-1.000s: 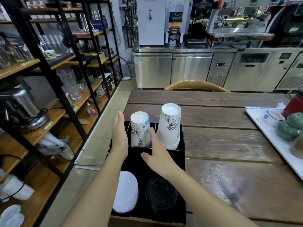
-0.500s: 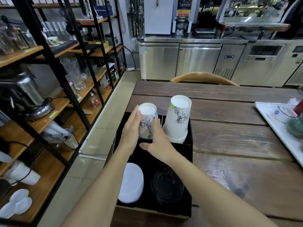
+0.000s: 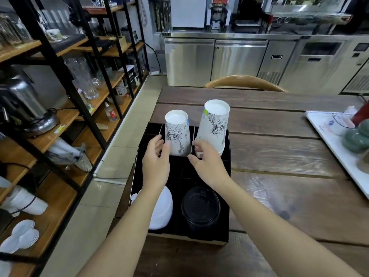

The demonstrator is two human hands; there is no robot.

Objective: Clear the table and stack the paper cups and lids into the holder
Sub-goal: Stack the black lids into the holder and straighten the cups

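Note:
A black cardboard holder (image 3: 227, 168) stands at the table's left edge. In its far-left slot sits an upside-down stack of small paper cups (image 3: 177, 134) with ink drawings. A taller upside-down cup stack (image 3: 214, 126) fills the far-right slot. My left hand (image 3: 156, 158) presses the small stack's lower left side and my right hand (image 3: 207, 159) presses its lower right side, so the stack is held between them. White lids (image 3: 162, 208) lie in the near-left slot, partly under my left forearm. Black lids (image 3: 200, 206) lie in the near-right slot.
A white tray (image 3: 327, 136) with green ceramic pieces (image 3: 355, 138) lies at the table's right edge. A wooden chair back (image 3: 245, 81) stands beyond the far side. Black-framed shelves (image 3: 65, 80) with glassware and spare cups run along the left, across a tiled aisle.
My hands closed in from either side of the small cup stack and slid down to its base. The camera view tilted and moved closer.

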